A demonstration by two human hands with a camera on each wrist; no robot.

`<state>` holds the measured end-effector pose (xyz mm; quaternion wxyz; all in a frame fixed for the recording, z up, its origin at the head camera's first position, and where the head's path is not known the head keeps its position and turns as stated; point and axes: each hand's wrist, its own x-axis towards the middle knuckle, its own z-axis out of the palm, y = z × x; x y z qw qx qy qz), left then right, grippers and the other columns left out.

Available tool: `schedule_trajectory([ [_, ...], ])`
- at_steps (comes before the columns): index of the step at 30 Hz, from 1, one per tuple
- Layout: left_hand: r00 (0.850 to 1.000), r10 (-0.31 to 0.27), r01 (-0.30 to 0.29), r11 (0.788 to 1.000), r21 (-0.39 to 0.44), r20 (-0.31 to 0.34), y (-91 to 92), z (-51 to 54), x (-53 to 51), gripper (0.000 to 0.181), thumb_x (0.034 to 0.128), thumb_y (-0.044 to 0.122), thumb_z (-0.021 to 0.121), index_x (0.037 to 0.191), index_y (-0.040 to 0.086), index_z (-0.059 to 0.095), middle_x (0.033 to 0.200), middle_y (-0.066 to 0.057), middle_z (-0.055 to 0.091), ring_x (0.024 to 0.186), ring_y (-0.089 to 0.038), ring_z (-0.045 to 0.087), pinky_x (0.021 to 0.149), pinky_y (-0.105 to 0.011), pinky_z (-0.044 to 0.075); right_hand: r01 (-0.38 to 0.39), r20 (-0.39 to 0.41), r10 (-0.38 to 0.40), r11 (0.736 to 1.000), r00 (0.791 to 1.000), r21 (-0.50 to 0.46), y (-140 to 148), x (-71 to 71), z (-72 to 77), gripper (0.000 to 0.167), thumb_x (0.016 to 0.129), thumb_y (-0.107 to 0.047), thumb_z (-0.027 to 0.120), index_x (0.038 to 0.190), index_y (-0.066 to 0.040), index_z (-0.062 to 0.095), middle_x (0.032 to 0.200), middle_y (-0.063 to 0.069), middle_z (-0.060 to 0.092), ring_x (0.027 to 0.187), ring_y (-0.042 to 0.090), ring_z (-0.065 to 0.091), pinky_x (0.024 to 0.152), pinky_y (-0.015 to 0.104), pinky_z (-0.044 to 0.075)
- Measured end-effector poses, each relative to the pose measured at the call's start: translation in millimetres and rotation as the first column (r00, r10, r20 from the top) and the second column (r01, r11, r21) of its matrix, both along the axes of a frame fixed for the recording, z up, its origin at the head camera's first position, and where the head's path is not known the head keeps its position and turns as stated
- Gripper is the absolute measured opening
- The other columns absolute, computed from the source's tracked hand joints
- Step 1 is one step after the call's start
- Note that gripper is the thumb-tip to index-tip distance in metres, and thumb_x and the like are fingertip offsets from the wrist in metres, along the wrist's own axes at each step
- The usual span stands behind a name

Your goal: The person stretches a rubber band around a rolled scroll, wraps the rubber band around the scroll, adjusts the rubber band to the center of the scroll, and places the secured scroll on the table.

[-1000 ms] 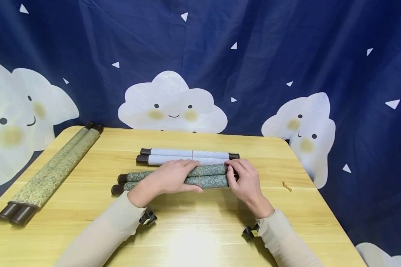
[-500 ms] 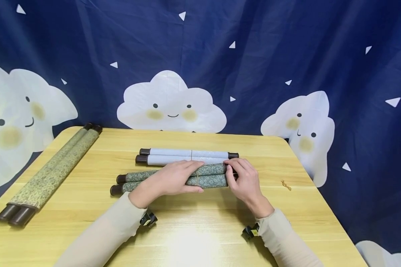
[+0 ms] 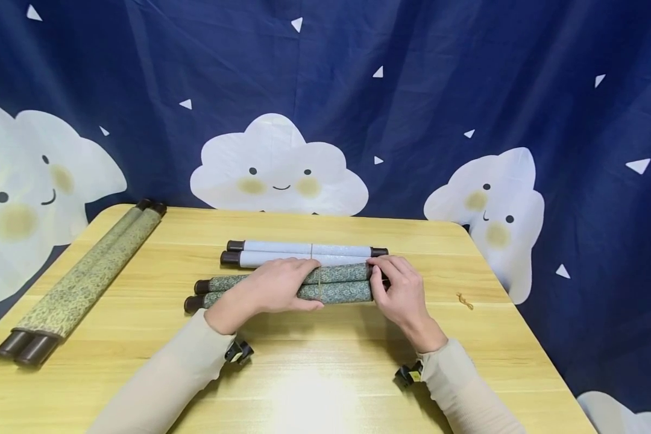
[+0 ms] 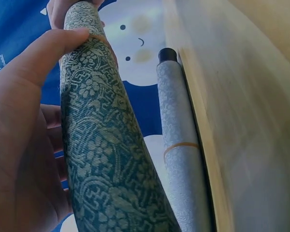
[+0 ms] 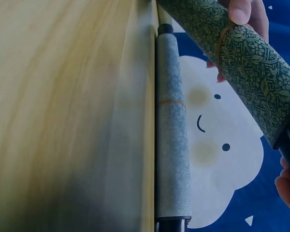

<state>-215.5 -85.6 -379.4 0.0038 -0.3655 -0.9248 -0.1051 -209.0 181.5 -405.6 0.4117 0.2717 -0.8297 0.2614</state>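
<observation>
A green patterned hanging scroll (image 3: 343,293), rolled from both ends into two tubes with dark end caps, is held just above the table. A rubber band (image 3: 320,284) circles it near the middle. My left hand (image 3: 268,286) grips it from above, left of the band, with the thumb along the near side; the left wrist view shows the thumb (image 4: 58,46) close to the band and the fingers behind. At the scroll's right end, my right hand (image 3: 403,292) holds the dark caps, which it partly hides. In the right wrist view, fingertips (image 5: 286,191) touch a dark cap.
Just behind lies a pale blue rolled scroll (image 3: 282,259) with its own band. A longer yellow-green rolled scroll (image 3: 89,280) lies slantwise along the left of the wooden table (image 3: 325,349). Loose rubber bands (image 3: 465,302) lie at the right. A blue cloud-print curtain (image 3: 325,66) hangs behind.
The green scroll has shifted slightly to the right, and my right hand has moved a little with it. My left hand has slid slightly left along the scroll, away from the band.
</observation>
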Motion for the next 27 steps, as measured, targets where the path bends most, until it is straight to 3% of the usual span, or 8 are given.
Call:
schedule_trajectory([
  [9,1.000,-0.001,0.002,0.999,-0.039,0.016,-5.2,2.5,0.2,0.086,0.0845,0.066,0.060,0.145,0.008,0.041,0.137,-0.012,0.055,0.114,-0.031,0.060,0.093,-0.044,0.051,0.006,0.000,-0.006,1.000,1.000,-0.001,-2,1.6,1.0,0.028,0.090,-0.018,0.051,0.094,-0.004,0.075,0.089,0.008,0.071,0.082,0.027,0.066,0.071,0.043,0.056],
  [13,0.999,-0.002,0.002,1.000,-0.011,0.039,-2.8,2.4,1.3,0.096,0.0830,0.075,0.053,0.148,0.006,0.037,0.144,-0.014,0.048,0.125,-0.031,0.052,0.102,-0.045,0.045,0.006,0.009,-0.006,1.000,1.000,-0.006,-4,2.8,0.1,0.027,0.090,-0.017,0.051,0.094,-0.004,0.075,0.090,0.008,0.071,0.083,0.028,0.065,0.073,0.043,0.055],
  [18,0.999,-0.029,0.028,0.999,0.036,0.023,4.1,-1.4,1.9,0.103,0.0800,0.079,0.050,0.150,0.005,0.035,0.148,-0.015,0.043,0.132,-0.032,0.045,0.108,-0.045,0.038,0.001,0.012,-0.001,1.000,1.000,-0.009,-6,4.7,0.4,0.028,0.091,-0.018,0.051,0.094,-0.004,0.075,0.091,0.008,0.071,0.083,0.027,0.065,0.074,0.042,0.055],
  [27,1.000,-0.008,0.008,1.000,-0.003,0.024,3.6,-3.4,1.3,0.097,0.0839,0.071,0.056,0.149,0.002,0.037,0.147,-0.018,0.044,0.133,-0.035,0.044,0.109,-0.047,0.036,0.006,0.010,-0.006,1.000,1.000,-0.002,-6,4.2,-0.5,0.028,0.092,-0.018,0.051,0.095,-0.005,0.075,0.091,0.007,0.071,0.083,0.027,0.066,0.073,0.042,0.055],
])
